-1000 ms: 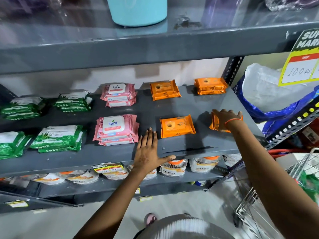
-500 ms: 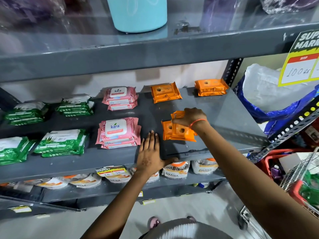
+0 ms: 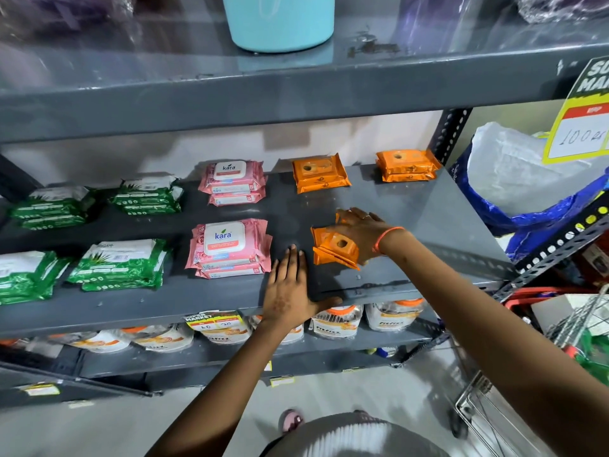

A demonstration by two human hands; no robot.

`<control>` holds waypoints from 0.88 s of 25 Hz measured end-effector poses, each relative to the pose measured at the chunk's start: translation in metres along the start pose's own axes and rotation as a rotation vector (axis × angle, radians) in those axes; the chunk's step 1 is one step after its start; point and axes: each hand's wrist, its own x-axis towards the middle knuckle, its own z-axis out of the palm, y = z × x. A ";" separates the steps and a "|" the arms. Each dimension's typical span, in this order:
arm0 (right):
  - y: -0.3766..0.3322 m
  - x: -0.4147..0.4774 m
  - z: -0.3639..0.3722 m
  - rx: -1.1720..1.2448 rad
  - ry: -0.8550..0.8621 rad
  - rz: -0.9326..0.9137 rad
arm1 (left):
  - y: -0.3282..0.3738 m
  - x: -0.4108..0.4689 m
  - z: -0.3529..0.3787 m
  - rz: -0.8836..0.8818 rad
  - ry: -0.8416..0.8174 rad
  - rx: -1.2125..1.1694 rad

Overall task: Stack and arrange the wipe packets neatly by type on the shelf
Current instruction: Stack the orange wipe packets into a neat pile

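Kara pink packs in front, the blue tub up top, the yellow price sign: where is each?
Kara pink packs [image 3: 224,240]: head view, white lid label.
Blue tub [image 3: 280,23]: head view, front wall.
Yellow price sign [image 3: 581,135]: head view, white handwritten panel.

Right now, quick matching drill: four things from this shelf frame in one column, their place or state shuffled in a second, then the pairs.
Things:
1. left hand
2. right hand
3. blue tub
4. pouches

Place or state:
A. on the top shelf
B. on the shelf below the wipes
C. flat on the grey shelf, holding nothing
D. pressing on the front orange packets

Pairs: 1-C, 2-D, 3-A, 4-B
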 end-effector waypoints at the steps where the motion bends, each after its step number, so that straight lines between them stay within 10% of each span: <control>1: 0.000 0.003 0.001 0.028 0.025 0.001 | 0.000 0.000 0.000 0.002 -0.004 0.000; 14: 0.001 0.020 0.012 0.184 0.139 0.042 | 0.002 0.000 -0.001 0.003 0.027 -0.085; 19: 0.003 0.011 0.031 1.063 0.678 0.430 | 0.029 0.030 -0.022 -0.304 0.079 -0.954; 22: -0.011 0.009 0.050 1.448 0.681 0.598 | 0.053 0.055 -0.035 -0.576 0.092 -1.307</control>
